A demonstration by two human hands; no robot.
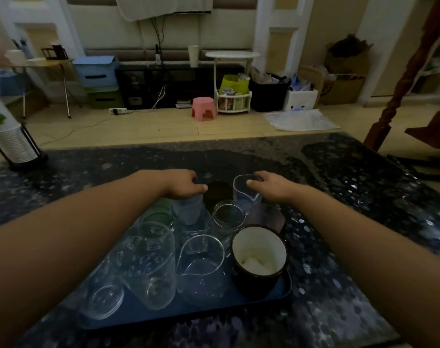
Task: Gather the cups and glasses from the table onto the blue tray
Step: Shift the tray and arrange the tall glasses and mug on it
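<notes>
The blue tray [285, 290] lies on the dark speckled table [352, 222] in front of me, crowded with several cups and glasses. Among them are a black mug with a white inside [259, 259], a tall patterned glass [151, 262], a clear spouted pitcher [202, 267] and a clear jar [227, 217]. My left hand [183, 184] grips the top of a pale bluish cup [190, 209] at the tray's far left. My right hand [271, 185] holds the rim of a clear spouted glass [244, 194] at the far right. A dark cup [217, 194] stands between both hands.
A rack of stacked white paper cups [10, 139] stands at the table's far left corner. Beyond the table, on the floor, are a pink stool [204, 111], a white side table [232, 56] and boxes. A wooden post [399, 96] rises at the right.
</notes>
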